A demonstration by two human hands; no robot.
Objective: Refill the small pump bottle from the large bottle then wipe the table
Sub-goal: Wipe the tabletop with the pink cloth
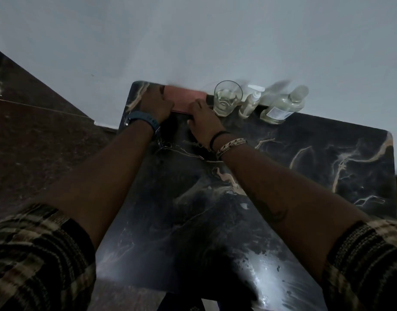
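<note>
A folded pink cloth [184, 98] lies flat at the far edge of the black marble table [305, 171], against the wall. My left hand [156, 105] rests on its left end and my right hand [200, 117] on its right end, fingers pressed down on it. To the right of the cloth stands a clear drinking glass [226, 98], then the small pump bottle [251, 105] with its white pump on, then the large clear bottle [282, 106] with its cap on. The scene is dim and slightly blurred.
The table stands against a white wall [193, 41]. Dark speckled floor [36, 131] lies to the left of the table. A watch is on my left wrist, bracelets on my right.
</note>
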